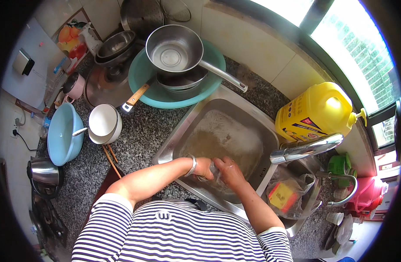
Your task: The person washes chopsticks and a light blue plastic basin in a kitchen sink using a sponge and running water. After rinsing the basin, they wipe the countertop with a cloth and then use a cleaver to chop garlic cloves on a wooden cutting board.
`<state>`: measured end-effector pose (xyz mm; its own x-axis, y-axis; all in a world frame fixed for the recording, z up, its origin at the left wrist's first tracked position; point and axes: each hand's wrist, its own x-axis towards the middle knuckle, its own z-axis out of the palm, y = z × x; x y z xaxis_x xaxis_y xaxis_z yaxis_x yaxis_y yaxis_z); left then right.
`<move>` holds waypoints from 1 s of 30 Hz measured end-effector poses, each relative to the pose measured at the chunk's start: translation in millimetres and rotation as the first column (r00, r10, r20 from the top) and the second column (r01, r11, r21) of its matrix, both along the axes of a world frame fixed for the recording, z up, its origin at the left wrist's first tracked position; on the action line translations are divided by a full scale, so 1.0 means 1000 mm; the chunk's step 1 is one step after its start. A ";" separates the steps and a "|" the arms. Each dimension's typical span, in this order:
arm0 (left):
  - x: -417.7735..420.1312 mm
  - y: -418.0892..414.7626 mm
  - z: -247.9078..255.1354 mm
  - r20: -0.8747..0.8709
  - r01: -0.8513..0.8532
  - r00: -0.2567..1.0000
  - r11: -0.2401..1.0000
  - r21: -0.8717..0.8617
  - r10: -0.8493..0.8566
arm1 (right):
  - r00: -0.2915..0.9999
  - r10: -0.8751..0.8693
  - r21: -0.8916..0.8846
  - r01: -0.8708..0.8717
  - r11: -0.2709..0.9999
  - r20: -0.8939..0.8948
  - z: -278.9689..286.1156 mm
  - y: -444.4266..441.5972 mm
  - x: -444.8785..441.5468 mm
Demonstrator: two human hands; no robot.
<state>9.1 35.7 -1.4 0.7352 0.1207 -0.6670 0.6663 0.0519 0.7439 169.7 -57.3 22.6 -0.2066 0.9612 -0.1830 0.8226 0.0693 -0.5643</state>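
Both my hands are together over the near part of a stainless steel sink (166, 156) that holds cloudy, sudsy water (203, 140). My left hand (203, 167), with a metal bangle at the wrist, grips a wet greyish cloth or scrubber (215, 170); its exact kind is unclear. Wet and foamy, my right hand (229, 170) presses on the same thing from the other side. Part of it is hidden between the fingers. To the right, the chrome faucet (305, 150) reaches over the sink's edge.
Beyond the sink, a steel saucepan (174, 49) rests on other pans in a green basin (138, 78). White bowls (103, 120) and a blue basin (64, 134) stand left. A yellow detergent jug (315, 111) and a smaller sink with a plastic bag (289, 196) are at right.
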 end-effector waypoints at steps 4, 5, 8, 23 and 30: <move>0.012 -0.001 0.015 -0.061 0.195 0.979 0.814 0.548 -0.194 | 0.985 -0.163 -0.124 0.155 0.980 -0.062 -0.007 0.000 -0.004; 0.013 -0.001 0.026 -0.063 0.200 0.977 0.777 0.596 -0.204 | 0.973 -0.212 -0.137 0.199 0.970 -0.091 -0.013 -0.002 -0.005; 0.018 0.001 0.054 -0.034 0.210 0.961 0.650 0.730 -0.273 | 0.780 -0.416 -0.311 0.295 0.903 -0.468 -0.019 -0.008 -0.011; 0.029 0.058 0.092 0.285 -0.223 0.577 0.188 0.957 -0.765 | -0.354 -0.858 -0.618 -0.595 0.514 -0.372 0.053 0.000 -0.033; 0.044 0.053 0.085 0.669 -0.544 0.561 0.392 0.742 -0.488 | -0.619 -0.728 -0.327 -0.651 0.685 -0.293 0.068 0.015 -0.036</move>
<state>53.3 88.8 83.6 0.7631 0.2090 0.6116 -0.1184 -0.8851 0.4502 133.7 -42.7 90.3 -0.5780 0.8111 -0.0893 -0.8023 -0.5449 0.2436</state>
